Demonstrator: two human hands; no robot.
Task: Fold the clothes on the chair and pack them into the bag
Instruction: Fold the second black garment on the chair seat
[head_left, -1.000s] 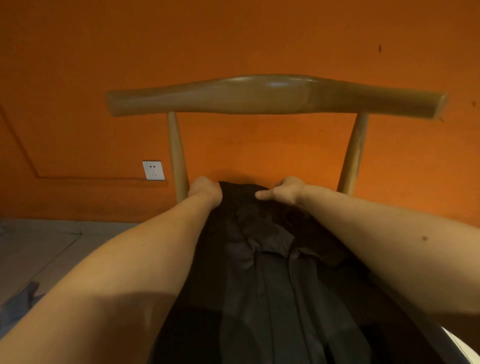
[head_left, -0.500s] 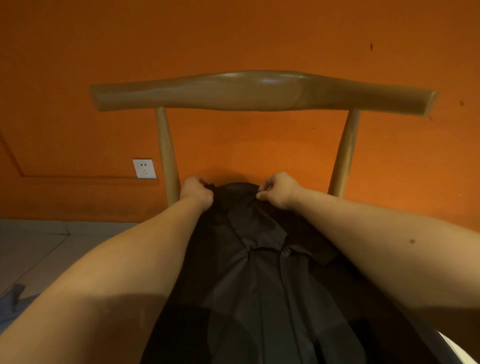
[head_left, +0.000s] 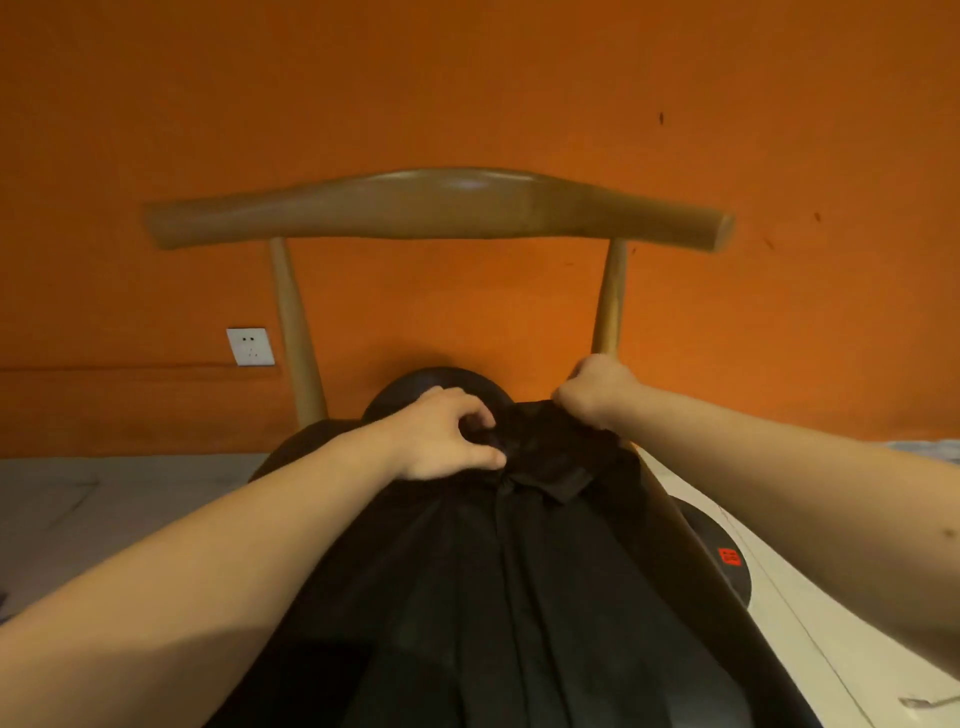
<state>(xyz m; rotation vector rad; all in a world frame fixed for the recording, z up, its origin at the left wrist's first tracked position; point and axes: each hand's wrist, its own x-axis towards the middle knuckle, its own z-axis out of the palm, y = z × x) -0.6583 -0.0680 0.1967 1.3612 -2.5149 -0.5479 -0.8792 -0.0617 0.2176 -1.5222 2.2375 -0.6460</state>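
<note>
Head view. One black shirt (head_left: 519, 597) is lying spread lengthwise on the dark seat (head_left: 439, 378) of one wooden chair (head_left: 436, 208), its collar (head_left: 550, 462) pointing toward the chair back and its button line running down the middle toward the viewer. Two hands are working at the collar end.

The left hand (head_left: 441, 436) is resting on the shirt just left of the collar, fingers curled, with thumb and forefinger pinching a small fold of the black cloth. The right hand (head_left: 597, 389) is sitting at the far right corner of the shirt, beside the base of the right post (head_left: 609, 296). Its fingers are closing into a fist around a bunch of the cloth.

The chair back is showing one curved top rail carried on two posts, the left post (head_left: 293, 332) and the right one. Behind it one orange wall (head_left: 467, 78) is carrying one white socket (head_left: 250, 346), left of the left post. Grey floor (head_left: 104, 499) is showing at the left. At the right, one white surface (head_left: 831, 649) is lying just beside the seat, bearing one dark round patch (head_left: 717, 582) with one red label (head_left: 730, 557). Whether that white surface is the bag cannot be told.
</note>
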